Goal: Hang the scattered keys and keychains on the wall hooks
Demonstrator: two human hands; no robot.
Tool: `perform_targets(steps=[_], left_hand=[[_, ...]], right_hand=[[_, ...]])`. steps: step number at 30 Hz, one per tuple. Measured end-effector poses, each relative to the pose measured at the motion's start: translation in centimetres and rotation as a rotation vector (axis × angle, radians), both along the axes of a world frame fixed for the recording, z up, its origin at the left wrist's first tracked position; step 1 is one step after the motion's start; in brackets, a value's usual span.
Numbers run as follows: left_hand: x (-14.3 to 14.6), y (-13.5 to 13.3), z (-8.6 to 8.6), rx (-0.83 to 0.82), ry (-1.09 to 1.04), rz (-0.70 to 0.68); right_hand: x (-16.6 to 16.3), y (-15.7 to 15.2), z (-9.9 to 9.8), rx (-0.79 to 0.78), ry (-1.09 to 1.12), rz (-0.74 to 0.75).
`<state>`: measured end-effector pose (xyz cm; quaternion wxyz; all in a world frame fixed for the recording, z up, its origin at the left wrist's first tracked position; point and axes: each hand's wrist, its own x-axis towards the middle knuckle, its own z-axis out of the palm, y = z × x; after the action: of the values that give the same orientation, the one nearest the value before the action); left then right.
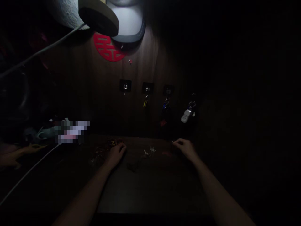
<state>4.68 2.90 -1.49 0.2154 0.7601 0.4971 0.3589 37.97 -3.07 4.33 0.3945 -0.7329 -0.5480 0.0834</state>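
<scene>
Dim scene, most light up top, so detail at the hands is limited. Both arms are out over the tabletop [131,196], hands well apart.

Left hand [115,153]: at the edge of a tangle of reddish and yellowish strands [100,151], fingers curled. Can't tell whether its grip has hold of a strand or just rests against them. Right hand [185,148]: near the back of the tabletop, thumb and index finger drawn together. Looks like a pinch, but too dark to confirm anything in that grip.

Loose keys [146,153] lie on the tabletop between the hands, apart from both. A dark piece [133,167] sits just this side of them; can't tell if it's attached.

Wall panel behind: a row of hooks. Leftmost hook plate [125,85] has no key bunch visible; the next carries a yellow tag [145,103], then a dark bunch [167,106], then a silver fob [185,116] at far right.

My read: the step in hand is handling small items on the tabletop, keys lying untouched. Picking them up would call for an inward reach by either hand and a fingertip pinch, clear of the strands. More light would help.
</scene>
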Motion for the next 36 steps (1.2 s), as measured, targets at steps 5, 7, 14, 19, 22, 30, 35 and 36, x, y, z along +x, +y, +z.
perform_targets(steps=[5,7,14,19,22,30,35,36], left_hand=[[0.0,-0.2,0.2,-0.007,-0.006,-0.002],[0.0,-0.2,0.3,-0.001,-0.009,-0.001],[0.1,-0.3,0.5,-0.004,0.001,0.004],[0.0,0.0,0.3,-0.02,0.006,-0.008],[0.0,0.1,0.1,-0.012,-0.008,-0.021],[-0.1,0.1,0.3,-0.018,-0.032,-0.031],[-0.1,0.1,-0.1,-0.014,-0.036,-0.016],[0.0,0.1,-0.2,-0.012,-0.036,-0.017]], right_hand=[[-0.6,0.1,2.5,0.117,0.244,0.011],[-0.9,0.3,3.2,0.178,0.426,0.035],[-1.6,2.1,6.0,0.455,0.971,0.149],[-2.5,3.7,8.9,0.615,0.964,0.164],[-3.2,4.6,10.4,0.691,0.849,0.216],[-4.4,7.4,13.4,0.76,0.343,0.131],[-4.4,9.4,14.4,0.779,0.169,0.12],[-4.4,9.8,14.4,0.772,0.165,0.119]])
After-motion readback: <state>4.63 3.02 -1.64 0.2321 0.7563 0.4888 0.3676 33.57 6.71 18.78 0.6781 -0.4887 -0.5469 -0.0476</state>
